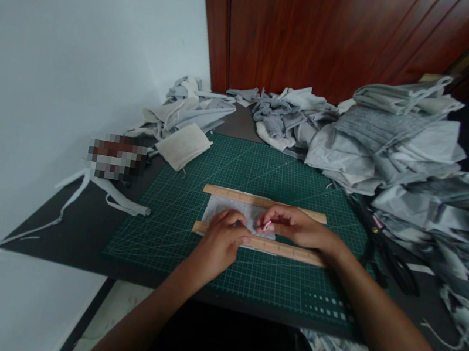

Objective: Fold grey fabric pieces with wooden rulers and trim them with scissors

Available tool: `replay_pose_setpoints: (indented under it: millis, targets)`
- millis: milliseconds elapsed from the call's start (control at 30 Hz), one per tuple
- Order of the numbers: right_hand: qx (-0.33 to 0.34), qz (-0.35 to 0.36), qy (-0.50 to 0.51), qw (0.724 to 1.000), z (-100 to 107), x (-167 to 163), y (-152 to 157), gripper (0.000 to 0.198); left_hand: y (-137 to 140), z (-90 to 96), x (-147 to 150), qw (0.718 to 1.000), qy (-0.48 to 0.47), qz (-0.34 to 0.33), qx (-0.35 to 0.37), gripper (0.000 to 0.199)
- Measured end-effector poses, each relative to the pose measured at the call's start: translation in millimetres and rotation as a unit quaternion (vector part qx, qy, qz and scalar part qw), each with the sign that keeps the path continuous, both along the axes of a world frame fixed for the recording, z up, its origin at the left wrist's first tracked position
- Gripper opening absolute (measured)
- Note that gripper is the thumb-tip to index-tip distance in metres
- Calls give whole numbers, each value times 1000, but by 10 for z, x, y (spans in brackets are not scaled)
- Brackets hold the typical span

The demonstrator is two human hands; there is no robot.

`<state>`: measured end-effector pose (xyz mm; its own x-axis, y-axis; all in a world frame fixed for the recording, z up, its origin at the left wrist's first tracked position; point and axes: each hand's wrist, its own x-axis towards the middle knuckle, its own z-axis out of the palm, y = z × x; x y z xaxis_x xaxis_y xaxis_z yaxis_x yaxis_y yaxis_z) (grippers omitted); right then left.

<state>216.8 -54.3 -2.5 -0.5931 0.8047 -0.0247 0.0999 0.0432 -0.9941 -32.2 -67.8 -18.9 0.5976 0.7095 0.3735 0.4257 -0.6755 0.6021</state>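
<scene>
A small grey cloth piece point(225, 205) lies flat on a green cutting mat point(245, 165). One wooden ruler point(312, 216) lies along its far edge, and a second wooden ruler point(293, 251) along its near edge. My left hand point(223, 239) rests on the cloth and the near ruler, its fingers bent and thumb apart. Over the cloth's right part, my right hand point(291, 225) pinches a small pink piece point(267, 226), its kind too small to make out.
Cloth piles point(382, 139) stand at the back right, with more scraps point(201, 105) at the back left. A cream cloth square point(184, 147) overlaps the mat's far-left corner. Black-handled scissors point(398, 266) lie right of the mat. White strips point(123, 201) trail on the left; a pixelated patch hides something there.
</scene>
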Motion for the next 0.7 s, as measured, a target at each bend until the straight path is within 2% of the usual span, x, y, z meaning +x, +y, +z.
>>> replay_pose_setpoints:
  millis: [233,467,700]
  targets:
    - [4,-11,13,1000,-1,-13,-19,22,-4,6,4,1000,3,2,0,26]
    - [23,-47,25,998,109,33,-49,27,-14,-19,17,1000,-6,-1,6,25]
    - [21,-36,-31,999,96,31,-58,26,-29,1,40,1000,14,18,8,24]
